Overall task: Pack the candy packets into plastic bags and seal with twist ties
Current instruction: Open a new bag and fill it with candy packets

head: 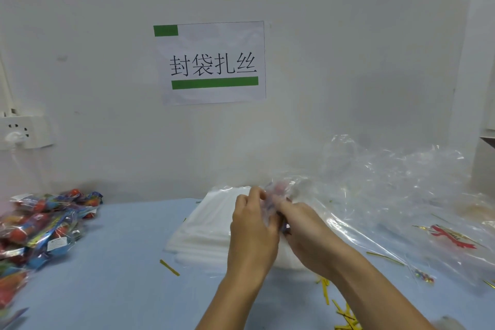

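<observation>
**Two bare hands gripping a clear bag of candy over a stack of plastic bags**

Both hands are meeting near the middle of the view, above a light blue table (120, 262). The left hand (253, 228) is curling its fingers around a small clear plastic bag holding colourful candy (277, 195), with the thumb and fingertips pinching near its top. The right hand (308, 233) is closing on the same bag from the other side, fingers pressed against it; the contents are blurred and hard to make out.

Directly beneath the hands, a flat stack of milky white plastic bags (206, 228) is lying on the table. A heap of red, blue and yellow candy packets (45, 225) is sitting at the left edge, well apart from the hands. To the right, a pile of crumpled transparent plastic film (396, 185) is spreading across the table, with a red and yellow printed wrapper (452, 236) showing through it. Thin yellow-gold twist ties (345, 316) are lying scattered near the right forearm, and a single yellow twist tie (169, 267) is resting left of the stack.

On the white wall behind, a white paper sign with black Chinese characters and green bars (213, 63) is hanging, and a white wall socket (25, 131) is showing at the far left.
</observation>
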Motion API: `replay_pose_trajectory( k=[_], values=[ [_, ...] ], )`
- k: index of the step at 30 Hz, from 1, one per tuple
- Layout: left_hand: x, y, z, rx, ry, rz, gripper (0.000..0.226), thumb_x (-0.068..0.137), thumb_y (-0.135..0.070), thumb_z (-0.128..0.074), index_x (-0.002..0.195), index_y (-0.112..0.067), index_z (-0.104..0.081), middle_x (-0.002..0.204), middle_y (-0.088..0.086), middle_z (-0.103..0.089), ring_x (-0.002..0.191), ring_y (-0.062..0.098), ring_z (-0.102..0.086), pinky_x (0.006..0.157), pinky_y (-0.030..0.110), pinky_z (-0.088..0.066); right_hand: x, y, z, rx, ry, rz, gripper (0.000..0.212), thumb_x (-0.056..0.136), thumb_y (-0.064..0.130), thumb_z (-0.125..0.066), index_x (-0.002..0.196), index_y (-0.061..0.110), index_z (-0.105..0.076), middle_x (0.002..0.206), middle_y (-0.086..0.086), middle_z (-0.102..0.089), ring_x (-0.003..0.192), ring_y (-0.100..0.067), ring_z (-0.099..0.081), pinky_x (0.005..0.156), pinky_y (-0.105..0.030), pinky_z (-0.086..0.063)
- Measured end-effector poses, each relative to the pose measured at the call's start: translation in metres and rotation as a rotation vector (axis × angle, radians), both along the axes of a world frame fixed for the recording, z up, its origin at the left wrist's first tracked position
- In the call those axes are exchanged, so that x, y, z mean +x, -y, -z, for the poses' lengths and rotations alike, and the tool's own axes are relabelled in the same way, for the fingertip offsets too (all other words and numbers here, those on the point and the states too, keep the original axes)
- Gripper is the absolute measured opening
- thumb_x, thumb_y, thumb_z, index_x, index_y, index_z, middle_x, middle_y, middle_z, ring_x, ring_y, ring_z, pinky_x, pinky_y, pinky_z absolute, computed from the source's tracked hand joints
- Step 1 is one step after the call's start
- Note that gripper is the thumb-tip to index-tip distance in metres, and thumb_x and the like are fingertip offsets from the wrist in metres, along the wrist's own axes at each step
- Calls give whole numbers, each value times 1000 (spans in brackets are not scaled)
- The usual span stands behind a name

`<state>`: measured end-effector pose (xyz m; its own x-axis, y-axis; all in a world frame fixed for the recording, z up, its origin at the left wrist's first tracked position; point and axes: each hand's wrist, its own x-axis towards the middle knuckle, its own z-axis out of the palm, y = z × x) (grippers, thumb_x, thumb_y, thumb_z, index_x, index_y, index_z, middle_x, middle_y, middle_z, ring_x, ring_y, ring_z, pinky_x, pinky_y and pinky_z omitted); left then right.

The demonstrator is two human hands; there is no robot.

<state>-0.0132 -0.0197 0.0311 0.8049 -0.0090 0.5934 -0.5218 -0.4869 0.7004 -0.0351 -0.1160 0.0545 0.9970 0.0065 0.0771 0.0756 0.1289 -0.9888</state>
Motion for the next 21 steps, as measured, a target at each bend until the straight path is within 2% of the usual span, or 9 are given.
replay_pose_trajectory(
  k=[2, 5, 8, 10, 12, 15, 18, 20, 21],
  values=[
    [1, -2, 0, -31, -9, -52, 8, 96, -26, -59, 94, -20, -53, 93, -1, -56, 83, 15, -55, 67, 26, -41, -4, -5, -4, -300, 16, 59, 29, 104, 21, -41, 100, 16, -69, 89, 6, -72, 88, -7, -66, 73, -17, -46],
    [5, -5, 0, -90, -88, -107, 19, 93, -20, -63, 81, -18, -49, 85, 3, -59, 73, 18, -52, 62, 30, -40, -19, -10, -13, -821, 151, 155, 27, 102, 18, -39, 82, 23, -56, 84, 10, -53, 76, -1, -52, 59, -9, -38],
    [8, -8, -1, -158, -170, -152, 30, 91, -17, -65, 70, -19, -43, 76, 4, -58, 61, 16, -44, 58, 30, -36, -35, -21, -16, -1126, 352, 279, 21, 100, 15, -42, 88, 21, -57, 91, 6, -46, 74, -5, -43, 64, -13, -33],
    [10, -13, -4, -165, -187, -184, 24, 91, -18, -65, 72, -17, -49, 74, 0, -60, 59, 13, -48, 54, 26, -37, -36, -24, -16, -1141, 436, 404, 30, 96, 14, -44, 68, 24, -44, 79, 3, -53, 62, -11, -43, 55, -20, -35],
    [11, -18, -6, -171, -206, -182, 17, 90, -17, -64, 76, -14, -55, 72, -4, -60, 59, 11, -56, 50, 21, -39, -30, -16, -16, -1136, 427, 482, 37, 91, 14, -46, 56, 21, -36, 64, 1, -48, 57, -19, -43, 51, -24, -26],
    [7, -18, -9, -180, -267, -109, 14, 89, -18, -65, 79, -14, -57, 76, 1, -64, 60, 25, -68, 53, 33, -52, -23, -2, -11, -1165, 338, 525, 42, 92, 13, -50, 54, 20, -33, 58, 1, -36, 54, -20, -36, 47, -26, -22],
    [5, -16, -9, -124, -278, -71, 11, 89, -26, -64, 81, -20, -58, 81, 1, -66, 68, 28, -70, 69, 43, -58, -18, 4, -7, -1152, 394, 528, 38, 95, 14, -51, 59, 18, -42, 61, 1, -44, 59, -20, -41, 53, -31, -29],
    [3, -16, -11, -111, -271, -68, 9, 90, -31, -62, 85, -24, -59, 84, 0, -66, 74, 27, -69, 74, 46, -58, -17, 7, -10, -995, 594, 619, 27, 91, 7, -56, 66, 17, -59, 65, 1, -58, 62, -17, -52, 58, -32, -42],
    [2, -16, -12, -108, -270, -72, 9, 91, -32, -61, 87, -24, -59, 85, -1, -65, 74, 27, -69, 74, 46, -59, -17, 10, -12, -941, 681, 690, 18, 88, 5, -59, 77, 16, -68, 74, 1, -65, 69, -17, -59, 63, -32, -48]
  ],
)
